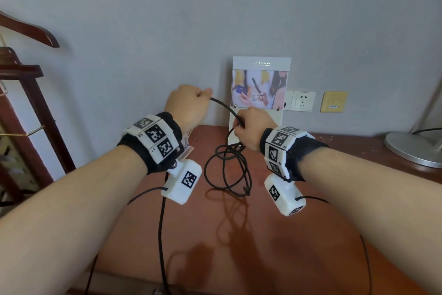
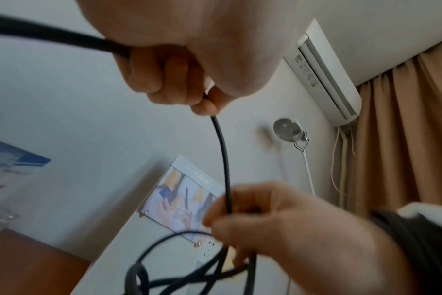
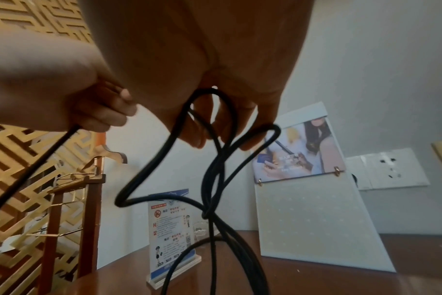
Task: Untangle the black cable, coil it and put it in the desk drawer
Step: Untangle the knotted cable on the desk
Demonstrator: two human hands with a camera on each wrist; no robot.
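A black cable point(image 1: 224, 107) stretches between my two hands, held above the brown desk point(image 1: 275, 235). My left hand point(image 1: 189, 103) grips one length of it in a closed fist; in the left wrist view the cable point(image 2: 223, 159) runs down from that hand point(image 2: 169, 79) to my right hand point(image 2: 278, 219). My right hand point(image 1: 253, 127) holds several tangled loops point(image 1: 229, 170) that hang down onto the desk. In the right wrist view the loops point(image 3: 215, 169) dangle from the curled fingers point(image 3: 209, 123), crossing in a knot. A further strand point(image 1: 161, 235) drops past the desk's front edge.
A white display board point(image 1: 259, 93) leans on the wall behind my hands, with wall sockets point(image 1: 301, 101) to its right. A lamp base point(image 1: 413, 148) stands at the right. A small sign stand point(image 3: 170, 235) is at the desk's left, a wooden rack point(image 1: 26, 103) beyond it.
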